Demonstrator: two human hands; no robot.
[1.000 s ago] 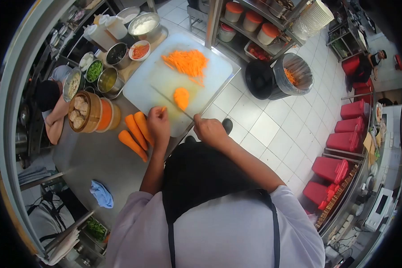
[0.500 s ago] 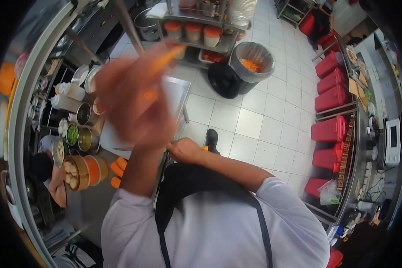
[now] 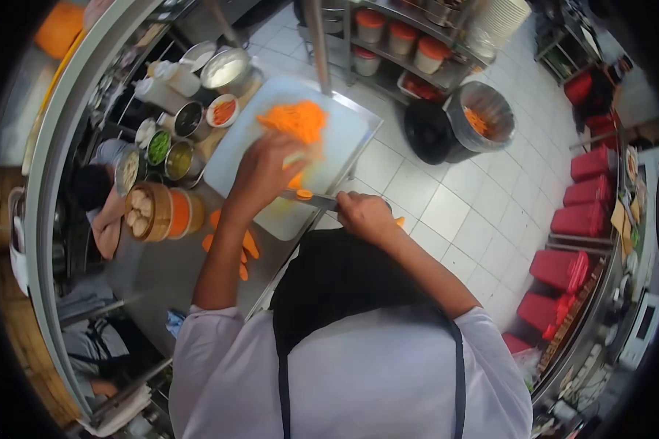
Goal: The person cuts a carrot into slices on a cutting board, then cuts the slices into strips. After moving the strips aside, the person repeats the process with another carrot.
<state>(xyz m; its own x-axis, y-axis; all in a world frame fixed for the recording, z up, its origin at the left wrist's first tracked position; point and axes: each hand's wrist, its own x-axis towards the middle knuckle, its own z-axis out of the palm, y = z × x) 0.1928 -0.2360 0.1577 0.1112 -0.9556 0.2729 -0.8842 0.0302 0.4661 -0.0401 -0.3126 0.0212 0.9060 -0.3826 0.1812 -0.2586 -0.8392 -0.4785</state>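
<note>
On the white cutting board lies a heap of orange carrot shreds. My left hand rests low over the board with its fingers curled round a carrot, most of which they hide. Closed on a knife handle, my right hand is at the board's near right edge. The knife points left across the board, its blade beside the carrot and close to my left fingers. A small round carrot piece sits at the blade. Several peeled carrots lie on the steel counter left of the board.
Left of the board stand a bamboo steamer with buns, a bowl of chopped greens, metal pots and squeeze bottles. A lined bin holds orange scraps. Red bins line the right side. Another person's arm is across the counter.
My left hand, blurred and raised near the camera with an orange piece, has come down onto the board. My right hand now shows the knife laid across the board. The view has shifted.
</note>
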